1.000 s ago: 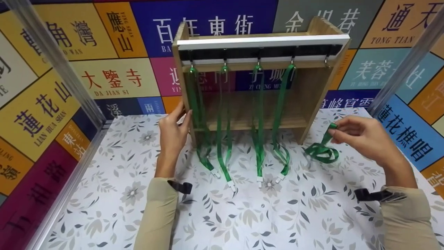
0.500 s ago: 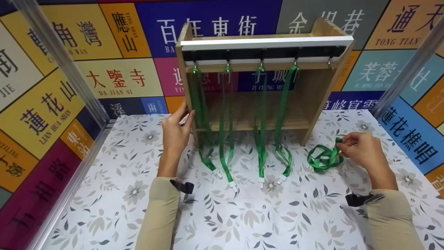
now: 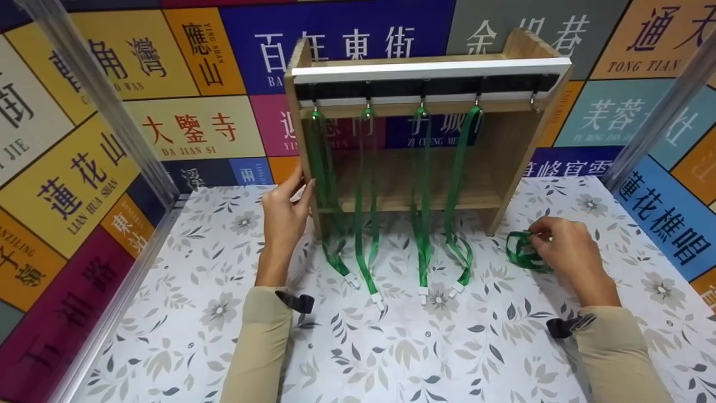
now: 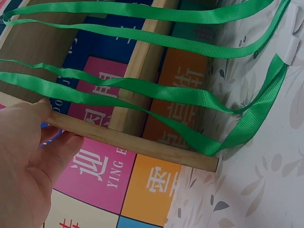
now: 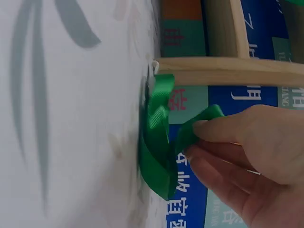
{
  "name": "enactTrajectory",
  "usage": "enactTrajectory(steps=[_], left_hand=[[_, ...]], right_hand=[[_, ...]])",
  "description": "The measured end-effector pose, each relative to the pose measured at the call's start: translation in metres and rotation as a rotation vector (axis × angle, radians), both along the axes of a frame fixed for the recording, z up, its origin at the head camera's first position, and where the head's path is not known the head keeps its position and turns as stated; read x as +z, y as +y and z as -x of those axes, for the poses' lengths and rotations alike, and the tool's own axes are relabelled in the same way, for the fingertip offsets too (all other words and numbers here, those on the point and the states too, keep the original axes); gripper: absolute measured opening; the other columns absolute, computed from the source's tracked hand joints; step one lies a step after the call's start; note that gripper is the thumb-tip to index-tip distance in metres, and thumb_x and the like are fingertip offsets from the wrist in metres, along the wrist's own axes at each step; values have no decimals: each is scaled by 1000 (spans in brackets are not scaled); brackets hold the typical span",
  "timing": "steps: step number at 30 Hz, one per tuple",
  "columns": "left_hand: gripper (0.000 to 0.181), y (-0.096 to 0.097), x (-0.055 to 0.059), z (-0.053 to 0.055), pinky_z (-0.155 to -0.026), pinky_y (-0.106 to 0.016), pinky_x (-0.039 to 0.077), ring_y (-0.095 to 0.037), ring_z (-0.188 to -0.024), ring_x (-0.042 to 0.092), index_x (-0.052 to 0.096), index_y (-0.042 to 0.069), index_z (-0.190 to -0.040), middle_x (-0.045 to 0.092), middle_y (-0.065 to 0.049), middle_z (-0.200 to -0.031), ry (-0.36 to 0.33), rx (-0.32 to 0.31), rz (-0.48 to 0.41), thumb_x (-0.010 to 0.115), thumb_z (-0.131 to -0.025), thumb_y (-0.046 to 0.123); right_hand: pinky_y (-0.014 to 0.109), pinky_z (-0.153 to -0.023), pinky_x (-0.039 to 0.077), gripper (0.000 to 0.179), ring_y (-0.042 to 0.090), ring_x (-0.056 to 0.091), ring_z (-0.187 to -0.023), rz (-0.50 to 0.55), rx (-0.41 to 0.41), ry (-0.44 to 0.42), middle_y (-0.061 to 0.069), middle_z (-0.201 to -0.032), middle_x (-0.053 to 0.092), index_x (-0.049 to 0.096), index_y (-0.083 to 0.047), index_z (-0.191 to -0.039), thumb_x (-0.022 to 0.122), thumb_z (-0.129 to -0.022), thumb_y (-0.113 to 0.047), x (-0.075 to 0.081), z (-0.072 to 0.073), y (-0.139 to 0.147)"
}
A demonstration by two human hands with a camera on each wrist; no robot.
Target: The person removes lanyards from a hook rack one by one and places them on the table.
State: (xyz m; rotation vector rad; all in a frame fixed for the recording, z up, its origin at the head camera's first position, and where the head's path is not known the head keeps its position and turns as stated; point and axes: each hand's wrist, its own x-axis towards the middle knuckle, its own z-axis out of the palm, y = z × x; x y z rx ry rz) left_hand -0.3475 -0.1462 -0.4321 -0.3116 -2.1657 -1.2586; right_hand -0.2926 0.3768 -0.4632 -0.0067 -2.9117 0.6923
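Observation:
My left hand (image 3: 282,221) grips the left side panel of a wooden rack (image 3: 428,68), thumb on one side and fingers on the other in the left wrist view. Several green lanyards (image 3: 457,162) hang from metal hooks along the rack's black-and-white front strip, their white clips lying on the table. The rightmost hook (image 3: 534,104) holds no lanyard. To the right of the rack, my right hand (image 3: 570,252) pinches a loose, coiled green lanyard (image 3: 520,252) between thumb and fingers. Seen from the right wrist, the lanyard's loops (image 5: 159,161) droop against the tabletop below the fingertips.
A white cloth with a leaf and flower print covers the table (image 3: 391,358). Colourful panels with Chinese lettering (image 3: 190,126) stand behind and at both sides. Clear upright posts (image 3: 126,117) mark the corners.
My right hand has come down and moved left with the lanyard, lowering it to the table and shifting the coil. My left hand stays on the rack; the view has shifted slightly.

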Motion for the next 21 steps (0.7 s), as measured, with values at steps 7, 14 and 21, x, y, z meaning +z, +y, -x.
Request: enactTrajectory(steps=[7,14,21], left_hand=[[52,-1,-1,2,-90,-39,68,-24,-129,74,59,21,-156,71,-6,-146,8,-6,-11,71,-106,26],[53,-1,-3,1,-90,-38,68,-23,-128,74,58,23,-157,71,-5,-146,14,-10,-17,72,-106,27],[53,-1,-3,1,-92,-38,67,-24,-129,74,57,21,-157,71,-7,-146,20,-11,-19,71,-106,27]], right_hand=[[68,-99,54,20,42,67,-109,-21,138,-98,26,-116,77,78,-1,-117,69,-99,-4,0,4,-4],[73,-108,49,38,46,58,-118,12,158,-183,32,-134,68,76,-2,-123,59,-91,8,7,1,-5],[75,-112,48,33,47,60,-125,41,136,-136,27,-142,68,75,-5,-129,57,-102,-4,25,-3,-23]])
